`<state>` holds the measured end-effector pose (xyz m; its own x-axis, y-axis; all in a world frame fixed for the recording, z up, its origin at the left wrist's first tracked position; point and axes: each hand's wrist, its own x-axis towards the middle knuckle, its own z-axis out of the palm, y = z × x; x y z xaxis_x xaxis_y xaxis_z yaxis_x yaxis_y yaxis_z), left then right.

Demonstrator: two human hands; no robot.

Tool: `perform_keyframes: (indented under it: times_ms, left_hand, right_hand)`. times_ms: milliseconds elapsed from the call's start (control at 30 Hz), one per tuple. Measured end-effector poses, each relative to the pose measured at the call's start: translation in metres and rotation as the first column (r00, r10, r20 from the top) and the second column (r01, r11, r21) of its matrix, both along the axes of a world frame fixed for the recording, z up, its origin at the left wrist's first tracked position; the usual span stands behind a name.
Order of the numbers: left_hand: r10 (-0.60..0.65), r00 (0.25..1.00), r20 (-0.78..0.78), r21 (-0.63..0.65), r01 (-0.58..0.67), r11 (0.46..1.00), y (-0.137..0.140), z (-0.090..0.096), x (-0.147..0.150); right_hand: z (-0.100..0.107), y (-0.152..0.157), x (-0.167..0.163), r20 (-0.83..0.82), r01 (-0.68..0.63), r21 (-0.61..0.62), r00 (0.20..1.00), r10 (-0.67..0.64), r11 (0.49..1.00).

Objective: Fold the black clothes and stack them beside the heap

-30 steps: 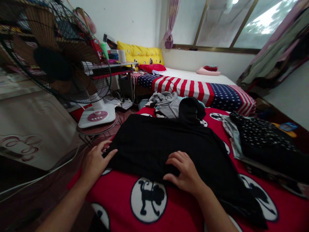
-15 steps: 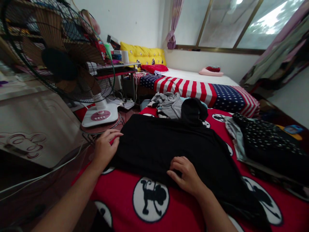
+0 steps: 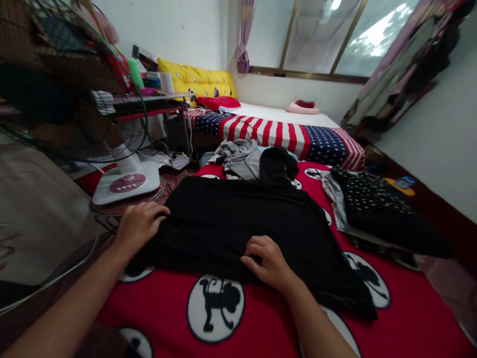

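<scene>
- The bed (image 3: 268,112) is standing well beyond the black garment (image 3: 223,219), draped along its front with a stars-and-stripes cloth (image 3: 278,133).
- The red blanket (image 3: 268,328) with monkey roundels is lying directly beneath the garment, probably serving as a soft, level surface.
- The fan (image 3: 44,94) is standing to the left of the garment, apart from it, on a stool (image 3: 108,209) that is presumably raising it.
- The garment itself is lying on the blanket in front of the person, spread nearly flat, seemingly so that its edges are staying easy to reach.
- The stack of folded clothes (image 3: 383,209) is sitting to the right of the garment, apart from it, perhaps to keep the pieces in order.
- The crumpled grey clothes (image 3: 242,159) are lying loosely just beyond the garment's far edge.
- The left hand (image 3: 139,223) is resting at the garment's left edge, fingers bending together over it, likely steadying that side; whether they are pinching cloth, I cannot tell.
- The right hand (image 3: 266,261) is resting on the garment's near part, fingers curling, thumb lying a little apart from them; I cannot tell whether any fabric is being gripped.
</scene>
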<state>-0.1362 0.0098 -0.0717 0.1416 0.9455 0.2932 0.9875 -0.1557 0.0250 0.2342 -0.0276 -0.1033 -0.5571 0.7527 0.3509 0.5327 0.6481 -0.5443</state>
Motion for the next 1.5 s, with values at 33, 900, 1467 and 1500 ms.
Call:
perform_keyframes:
  times_ms: [33,900,1467,1500]
  left_hand:
    - [0.039,0.999,-0.025,0.026,-0.039,0.999,0.001,0.002,0.005]
    - [-0.642,0.567,0.516,-0.119,0.79,0.601,-0.009,-0.05,0.251]
    - [-0.551,0.792,0.263,-0.216,0.605,0.766,-0.03,-0.035,0.194]
    - [-0.54,0.792,0.284,-0.241,0.604,0.76,-0.022,-0.027,0.193]
  right_hand:
    - [0.0,0.0,0.0,-0.001,0.001,0.005,1.0,-0.001,1.0]
    - [0.007,-0.102,0.17,0.128,0.719,-0.16,0.695,-0.708,0.677]
    - [0.026,-0.017,0.058,0.12,0.564,-0.129,0.825,-0.552,0.816]
    - [0.024,-0.008,0.059,0.061,0.578,-0.117,0.816,-0.575,0.808]
